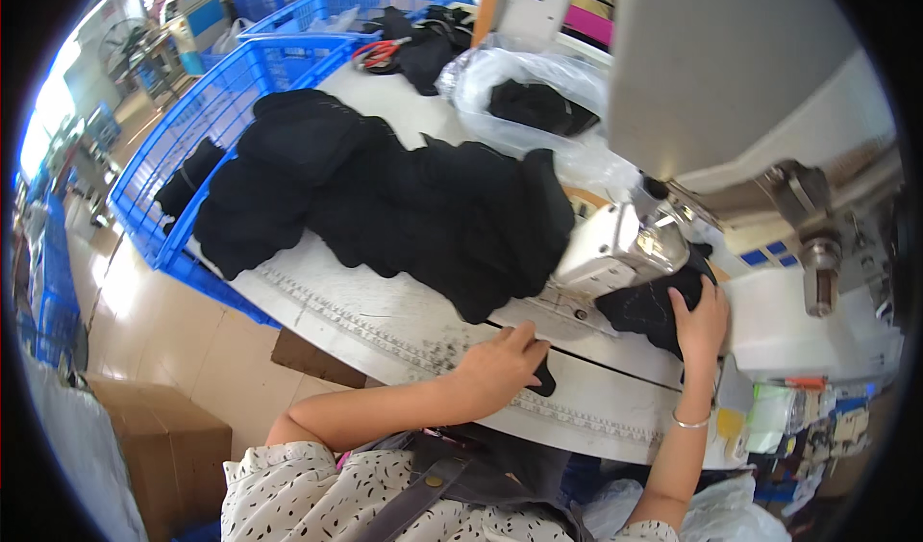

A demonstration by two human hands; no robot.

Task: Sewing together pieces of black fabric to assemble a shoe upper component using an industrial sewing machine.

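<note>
I see the right hand [700, 323], thumb spread from its fingers, on black cloth [642, 311] beside the sewing machine [731, 80]. The left hand [500, 369] curls over a small black piece [545, 381]; whether it pinches, I cannot tell. Printed ruler tape [577, 415] follows the curved front edge of the white table [596, 384]; beyond, a black fabric pile [423, 205] leaves little room.
</note>
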